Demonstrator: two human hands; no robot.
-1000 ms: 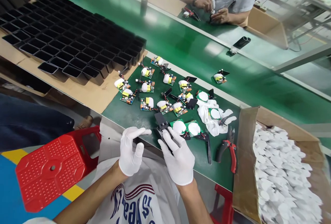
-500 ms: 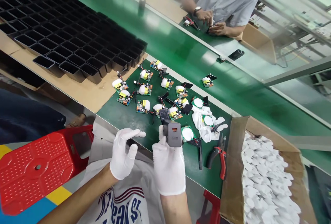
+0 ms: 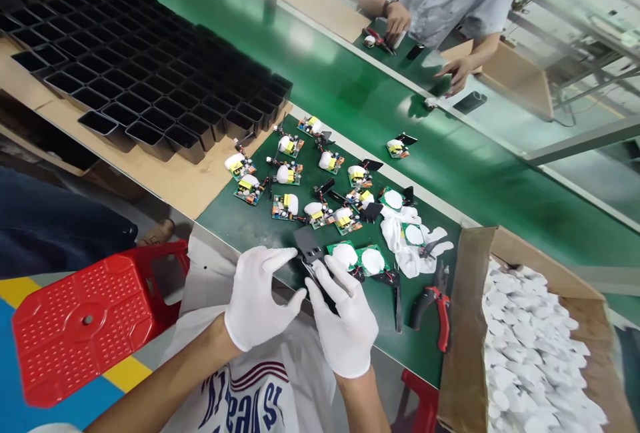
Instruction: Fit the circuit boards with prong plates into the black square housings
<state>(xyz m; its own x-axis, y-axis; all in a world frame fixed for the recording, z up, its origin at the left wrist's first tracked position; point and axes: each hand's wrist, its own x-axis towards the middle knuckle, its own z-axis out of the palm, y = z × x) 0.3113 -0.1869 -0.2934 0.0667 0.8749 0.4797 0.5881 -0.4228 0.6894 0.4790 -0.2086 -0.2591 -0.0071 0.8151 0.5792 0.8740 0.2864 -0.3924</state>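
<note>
Both my hands wear white gloves. My right hand (image 3: 345, 319) is closed on a black charger housing (image 3: 309, 246), fingers over its near part, above the table's front edge. A dark flat piece shows at its far end; how it joins the housing is not clear. My left hand (image 3: 260, 296) is just left of it, thumb and fingers spread apart around a gap, holding nothing. Beyond the hands lie several small circuit boards (image 3: 287, 206) with yellow and white parts and black leads. Two boards with round white pads (image 3: 373, 261) are right beside the housing.
Red-handled pliers (image 3: 443, 316) and a white glove (image 3: 395, 233) lie at right, near a cardboard box (image 3: 463, 326) of white pads. Rows of black cases (image 3: 100, 123) stand at left. A green conveyor (image 3: 345, 99) runs behind; a co-worker's hand (image 3: 457, 76) reaches over it.
My right hand has turned the housing from end-on to tilted away and lowered it. My left hand has come closer. The co-worker's hands have moved apart, one reaching to the belt.
</note>
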